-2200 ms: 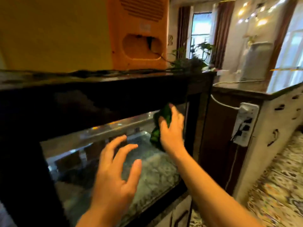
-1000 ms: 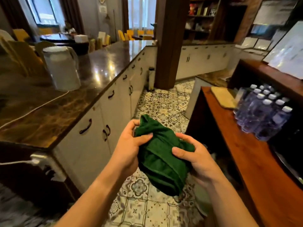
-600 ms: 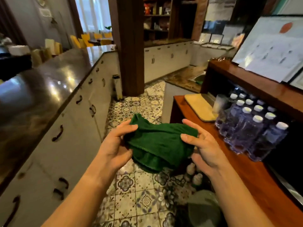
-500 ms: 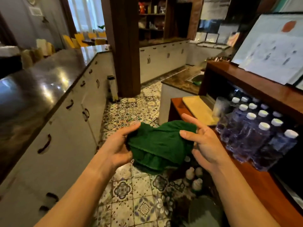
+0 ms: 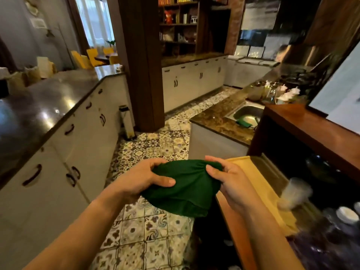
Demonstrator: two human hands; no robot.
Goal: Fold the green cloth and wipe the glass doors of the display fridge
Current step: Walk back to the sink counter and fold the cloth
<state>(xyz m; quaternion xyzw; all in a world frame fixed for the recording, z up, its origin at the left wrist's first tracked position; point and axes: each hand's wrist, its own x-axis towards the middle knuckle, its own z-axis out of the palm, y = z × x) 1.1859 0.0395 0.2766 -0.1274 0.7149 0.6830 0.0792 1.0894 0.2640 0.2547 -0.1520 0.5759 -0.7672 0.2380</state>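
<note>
Fingers (image 5: 155, 162) of the left hand (image 5: 140, 179) and right hand (image 5: 229, 182) pinch the green cloth (image 5: 185, 188) mid-fold above the floor (image 5: 152, 145). Folding looks unfinished; no fridge glass shows, so wiping remains.

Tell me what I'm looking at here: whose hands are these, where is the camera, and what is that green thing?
There is no machine here. A person wears one wide-angle camera on the head, looking forward and down, so you see their own bare arms from above.

The left hand and the right hand both hold a green cloth in mid-air above the patterned tile floor, fingers curled into its edges. The cloth is bunched and hangs between them.

Around them is a kitchen: a dark glossy counter over white cabinets on the left, a steel sink set in a stone worktop ahead on the right, and a wooden counter close by on the right with a yellow mat on it. The things on the far right are blurred.
</note>
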